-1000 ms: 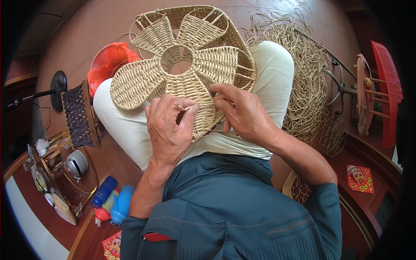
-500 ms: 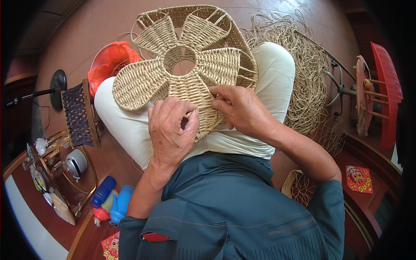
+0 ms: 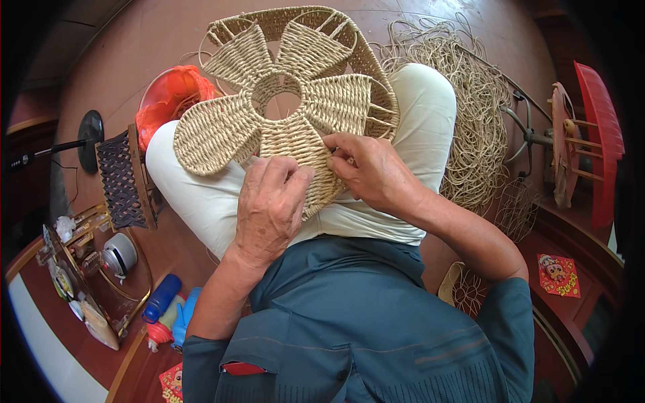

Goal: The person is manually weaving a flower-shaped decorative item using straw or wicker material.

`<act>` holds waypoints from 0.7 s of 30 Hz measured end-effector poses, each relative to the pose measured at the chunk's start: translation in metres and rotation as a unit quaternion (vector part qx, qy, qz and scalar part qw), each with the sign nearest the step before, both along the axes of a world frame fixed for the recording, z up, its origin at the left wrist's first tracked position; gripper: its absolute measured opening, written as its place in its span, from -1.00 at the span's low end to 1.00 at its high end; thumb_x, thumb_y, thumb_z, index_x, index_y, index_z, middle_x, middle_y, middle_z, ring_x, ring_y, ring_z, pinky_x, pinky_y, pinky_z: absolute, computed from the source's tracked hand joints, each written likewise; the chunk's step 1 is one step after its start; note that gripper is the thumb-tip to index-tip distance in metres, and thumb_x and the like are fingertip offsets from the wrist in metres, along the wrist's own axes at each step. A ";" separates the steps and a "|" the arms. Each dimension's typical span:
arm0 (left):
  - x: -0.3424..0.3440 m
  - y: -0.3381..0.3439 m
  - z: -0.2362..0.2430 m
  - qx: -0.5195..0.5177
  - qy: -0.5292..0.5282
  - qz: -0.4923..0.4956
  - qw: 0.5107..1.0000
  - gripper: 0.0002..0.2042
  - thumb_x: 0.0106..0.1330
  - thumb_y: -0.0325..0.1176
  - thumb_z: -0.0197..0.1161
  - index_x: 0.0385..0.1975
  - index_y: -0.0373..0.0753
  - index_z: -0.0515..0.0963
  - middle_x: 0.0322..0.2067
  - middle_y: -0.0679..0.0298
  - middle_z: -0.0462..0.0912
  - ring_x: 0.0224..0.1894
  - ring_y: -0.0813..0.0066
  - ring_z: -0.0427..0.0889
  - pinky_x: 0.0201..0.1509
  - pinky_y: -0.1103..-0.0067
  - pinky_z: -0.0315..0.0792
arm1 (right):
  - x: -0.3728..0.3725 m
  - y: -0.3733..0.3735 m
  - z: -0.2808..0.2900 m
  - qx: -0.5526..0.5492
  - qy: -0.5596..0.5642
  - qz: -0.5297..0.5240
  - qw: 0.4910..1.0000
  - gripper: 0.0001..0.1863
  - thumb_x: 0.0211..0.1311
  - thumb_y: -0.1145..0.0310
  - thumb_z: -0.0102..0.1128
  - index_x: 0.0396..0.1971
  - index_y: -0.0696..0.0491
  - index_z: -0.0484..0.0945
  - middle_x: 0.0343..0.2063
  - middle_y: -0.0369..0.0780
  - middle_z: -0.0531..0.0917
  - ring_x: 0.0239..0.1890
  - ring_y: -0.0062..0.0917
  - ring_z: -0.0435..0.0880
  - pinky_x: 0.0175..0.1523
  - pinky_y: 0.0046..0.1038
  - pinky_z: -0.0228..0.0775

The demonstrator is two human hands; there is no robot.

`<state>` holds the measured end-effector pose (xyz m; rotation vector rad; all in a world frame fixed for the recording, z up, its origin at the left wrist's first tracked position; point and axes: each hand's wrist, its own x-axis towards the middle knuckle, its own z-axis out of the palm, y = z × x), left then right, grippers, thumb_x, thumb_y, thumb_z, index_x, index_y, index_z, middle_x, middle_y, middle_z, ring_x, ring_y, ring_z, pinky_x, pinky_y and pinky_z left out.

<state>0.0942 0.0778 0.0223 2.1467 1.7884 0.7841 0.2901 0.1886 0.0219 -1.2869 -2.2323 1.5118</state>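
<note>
Resting on the lap (image 3: 198,191), the basket (image 3: 215,134) looks light and springy-stiff — probably best held by its rim (image 3: 368,59) — with left hand (image 3: 272,201) curled and right hand (image 3: 376,173) half-closed at its six-o'clock petal (image 3: 289,142), their grip unclear.

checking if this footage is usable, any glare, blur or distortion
Head view: pale glare on the floor toward the top; head view: dark fisheye corners, straight edges bowing near the rim; head view: left hand, right hand and woven piece look fairly sharp.

The reddish-brown floor (image 3: 158,40) shines palely at the top, with dark reddish furniture (image 3: 594,252) at right.
</note>
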 end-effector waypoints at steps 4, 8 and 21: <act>0.001 0.001 0.006 -0.005 0.055 -0.024 0.998 -0.71 0.24 -0.58 0.33 -0.04 -0.21 0.70 -0.17 0.20 0.59 -0.14 0.11 0.56 -0.01 0.27 0.49 | 0.002 0.002 -0.002 -0.019 0.009 0.002 1.000 -0.64 0.53 0.45 0.21 0.21 0.27 0.67 -0.42 -0.06 0.79 -0.60 -0.51 0.69 -0.38 -0.32 0.58; 0.005 0.007 0.009 -0.049 0.064 -0.038 0.996 -0.72 0.27 -0.56 0.30 -0.03 -0.24 0.67 -0.16 0.16 0.55 -0.12 0.10 0.55 0.03 0.25 0.48 | 0.002 0.007 -0.002 -0.010 -0.008 0.024 1.000 -0.63 0.49 0.41 0.30 0.20 0.25 0.68 -0.35 -0.02 0.83 -0.42 -0.34 0.83 -0.24 -0.26 0.65; 0.005 0.011 0.006 -0.091 -0.161 0.077 0.980 -0.83 0.24 -0.60 0.42 -0.21 -0.26 0.65 -0.35 0.16 0.65 -0.30 0.09 0.64 -0.15 0.26 0.50 | -0.010 0.002 0.000 -0.044 -0.028 0.004 0.999 -0.67 0.43 0.47 0.25 0.09 0.34 0.61 -0.26 0.05 0.82 -0.50 -0.33 0.85 -0.33 -0.27 0.66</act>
